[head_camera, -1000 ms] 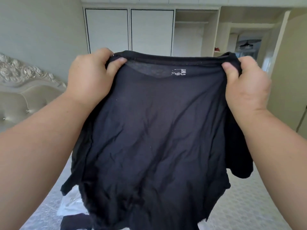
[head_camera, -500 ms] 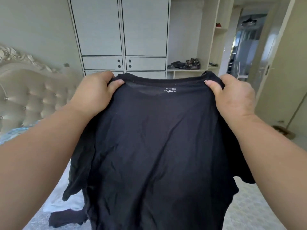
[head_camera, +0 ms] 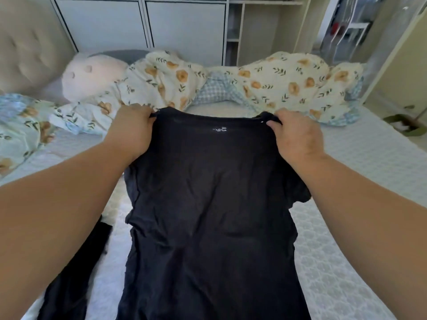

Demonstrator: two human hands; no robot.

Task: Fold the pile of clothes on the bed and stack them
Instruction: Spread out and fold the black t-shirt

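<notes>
Hem of black T-shirt (head_camera: 208,215) cut off by bottom edge. Printed neck label (head_camera: 219,129) too small to read. Second dark garment (head_camera: 76,280) partly hidden behind left forearm. Headboard (head_camera: 30,42) and pink plush (head_camera: 92,75) blurred.

matt creased cloth shirt (head_camera: 208,204), quilted bedsheet (head_camera: 346,262)

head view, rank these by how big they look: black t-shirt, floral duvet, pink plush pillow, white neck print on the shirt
1. black t-shirt, though it is nearest the camera
2. floral duvet
3. pink plush pillow
4. white neck print
</notes>
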